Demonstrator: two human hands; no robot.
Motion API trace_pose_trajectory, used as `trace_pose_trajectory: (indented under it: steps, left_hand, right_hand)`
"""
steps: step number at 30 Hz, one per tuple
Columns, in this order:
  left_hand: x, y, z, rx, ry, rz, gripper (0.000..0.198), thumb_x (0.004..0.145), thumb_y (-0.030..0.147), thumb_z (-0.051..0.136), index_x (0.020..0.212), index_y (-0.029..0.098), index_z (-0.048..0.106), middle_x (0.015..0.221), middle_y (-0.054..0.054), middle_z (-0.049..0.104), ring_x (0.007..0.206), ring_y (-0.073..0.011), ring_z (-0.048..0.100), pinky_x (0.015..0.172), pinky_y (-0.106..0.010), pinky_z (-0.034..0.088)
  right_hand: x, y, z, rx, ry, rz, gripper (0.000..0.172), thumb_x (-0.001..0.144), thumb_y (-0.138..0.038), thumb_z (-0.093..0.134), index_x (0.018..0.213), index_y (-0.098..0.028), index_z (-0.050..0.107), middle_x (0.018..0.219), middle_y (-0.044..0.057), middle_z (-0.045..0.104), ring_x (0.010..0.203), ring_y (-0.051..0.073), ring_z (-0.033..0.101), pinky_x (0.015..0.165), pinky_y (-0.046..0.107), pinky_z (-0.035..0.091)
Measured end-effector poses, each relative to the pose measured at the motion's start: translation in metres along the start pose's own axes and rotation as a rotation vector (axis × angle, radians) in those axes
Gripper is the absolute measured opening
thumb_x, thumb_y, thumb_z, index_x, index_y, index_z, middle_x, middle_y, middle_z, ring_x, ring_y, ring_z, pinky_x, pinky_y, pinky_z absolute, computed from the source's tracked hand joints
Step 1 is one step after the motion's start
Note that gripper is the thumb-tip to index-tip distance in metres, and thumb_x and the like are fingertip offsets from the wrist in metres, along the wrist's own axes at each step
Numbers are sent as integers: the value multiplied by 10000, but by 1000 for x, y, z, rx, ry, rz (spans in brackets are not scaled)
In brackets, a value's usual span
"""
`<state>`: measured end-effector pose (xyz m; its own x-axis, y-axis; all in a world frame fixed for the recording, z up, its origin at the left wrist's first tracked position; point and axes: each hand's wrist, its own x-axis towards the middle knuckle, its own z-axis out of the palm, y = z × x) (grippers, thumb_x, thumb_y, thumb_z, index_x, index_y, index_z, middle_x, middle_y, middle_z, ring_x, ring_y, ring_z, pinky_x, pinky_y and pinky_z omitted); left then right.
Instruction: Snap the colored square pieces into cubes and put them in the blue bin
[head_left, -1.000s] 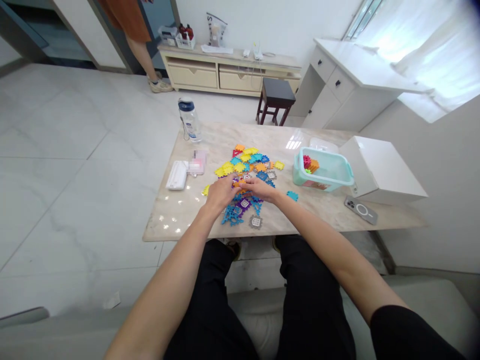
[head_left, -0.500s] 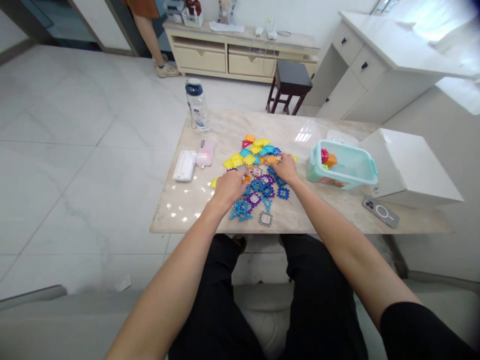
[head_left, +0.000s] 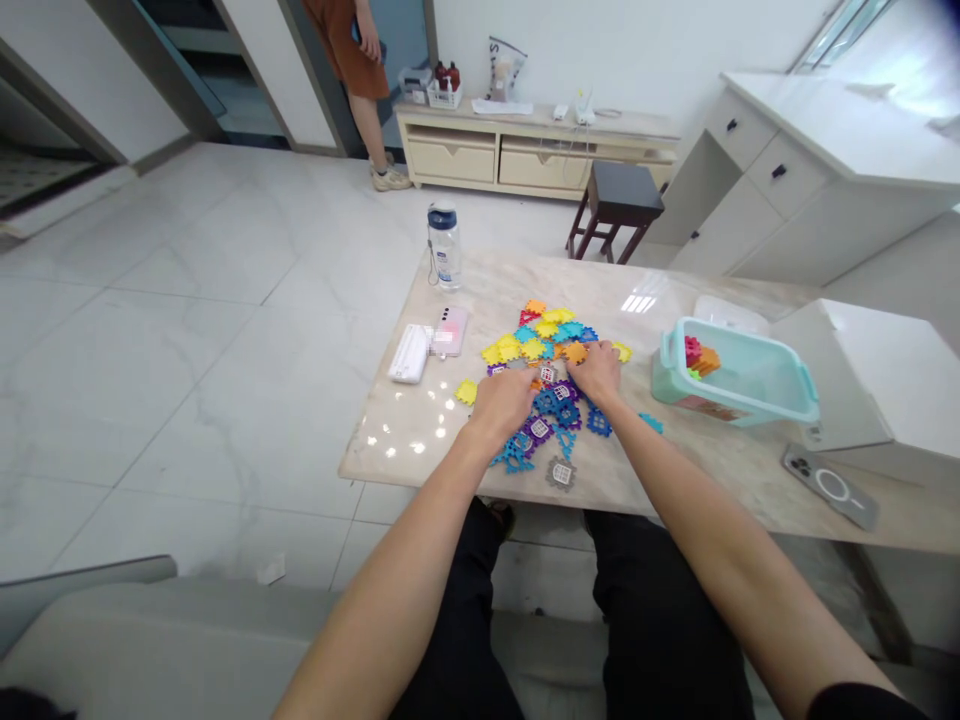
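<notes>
A loose heap of toothed plastic building tiles lies on the table, with yellow tiles (head_left: 508,347) at the back left and blue tiles (head_left: 556,402) toward me. My left hand (head_left: 506,400) reaches into the heap's left side, fingers bent together at an orange tile (head_left: 536,384). Over the right side, my right hand (head_left: 598,372) has its fingers curled down beside another orange tile (head_left: 576,352); what is under its fingertips is hidden. Between the hands lies a grey window tile (head_left: 547,375). A second grey window tile (head_left: 561,473) lies near the front edge.
A mint plastic bin (head_left: 772,400) with a few pieces stands right of the heap, beside a white box (head_left: 877,370). A grey phone (head_left: 829,484) lies in front. To the left are a tissue pack (head_left: 410,354), a pink phone (head_left: 451,330) and a water bottle (head_left: 446,250). Someone stands by the doorway.
The whole view has shifted, so the table sits lower and further right. My right hand has drawn slightly toward me, and a light-blue tile now shows beside my right forearm. My left hand stays at the heap.
</notes>
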<state>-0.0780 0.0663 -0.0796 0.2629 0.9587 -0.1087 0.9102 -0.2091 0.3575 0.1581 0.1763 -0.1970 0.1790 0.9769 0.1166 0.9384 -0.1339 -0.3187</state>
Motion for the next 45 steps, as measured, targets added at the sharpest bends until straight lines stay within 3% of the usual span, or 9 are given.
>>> trace_pose_trajectory:
  steps: [5, 10, 16, 20, 24, 29, 33, 36, 45]
  left_hand:
    - [-4, -11, -8, 11, -10, -84, 295, 1133, 364, 565, 1280, 308, 815, 1281, -101, 853, 1268, -336, 787, 1051, -431, 604]
    - [-16, -4, -19, 13, 36, -180, 307, 1101, 373, 593, 1274, 277, 828, 1263, -138, 856, 1251, -366, 790, 1054, -452, 597]
    - [-37, 47, -21, -153, 128, -187, 250, 1074, 353, 660, 1246, 260, 817, 1216, -128, 864, 1253, -341, 790, 1077, -433, 586]
    - [-44, 88, -17, -424, 167, -206, 194, 1050, 270, 698, 1193, 173, 787, 1139, -142, 867, 1109, -273, 825, 998, -372, 619]
    - [-44, 125, -10, -739, 208, -283, 102, 998, 181, 737, 1085, 138, 768, 1074, -133, 865, 978, -214, 839, 870, -286, 639]
    - [-28, 151, 8, -1110, 153, -332, 103, 904, 134, 834, 943, 141, 739, 825, -75, 820, 740, -191, 804, 727, -269, 632]
    - [-19, 162, 24, -1319, 39, -323, 115, 938, 167, 828, 937, 152, 714, 848, -88, 825, 720, -174, 798, 743, -267, 634]
    - [-10, 166, 32, -1411, -28, -306, 93, 962, 181, 821, 972, 157, 731, 909, -90, 844, 728, -161, 800, 758, -259, 644]
    - [-2, 173, 28, -1642, -87, -303, 275, 1080, 447, 720, 1068, 173, 720, 961, -128, 857, 779, -231, 838, 816, -367, 713]
  right_hand:
    - [4, -9, -28, 137, 65, 25, 592, 933, -467, 761, 1417, -127, 757, 1424, 235, 657, 1335, 425, 566, 1190, 564, 490]
    - [-7, -22, -87, 288, -22, -39, 537, 925, -472, 834, 1349, -143, 824, 1406, 217, 727, 1377, 402, 633, 1259, 533, 477]
    - [-48, -22, -165, 550, -158, -264, 410, 919, -442, 876, 1233, -181, 844, 1275, 126, 839, 1170, 309, 776, 1109, 435, 591]
    - [-83, -9, -194, 606, -69, -313, 440, 893, -428, 888, 1257, -189, 820, 1300, 151, 821, 1160, 299, 776, 1104, 445, 607]
    - [-118, 39, -192, 701, 24, -293, 496, 891, -530, 829, 1263, -204, 798, 1271, 168, 807, 1110, 324, 773, 1021, 501, 645]
    - [-129, 100, -179, 708, -14, -318, 725, 827, -771, 811, 1226, -165, 802, 1194, 199, 815, 994, 358, 763, 921, 567, 648]
    - [-137, 105, -183, 710, -20, -384, 650, 879, -777, 788, 1169, -195, 805, 1182, 173, 830, 1033, 344, 771, 1011, 574, 634]
    - [-133, 106, -180, 700, -18, -392, 593, 881, -702, 834, 1197, -201, 800, 1156, 157, 821, 1008, 330, 771, 961, 540, 648]
    - [-124, 108, -178, 695, 110, -447, 525, 901, -489, 872, 1305, -174, 760, 1191, 154, 786, 965, 288, 737, 935, 501, 639]
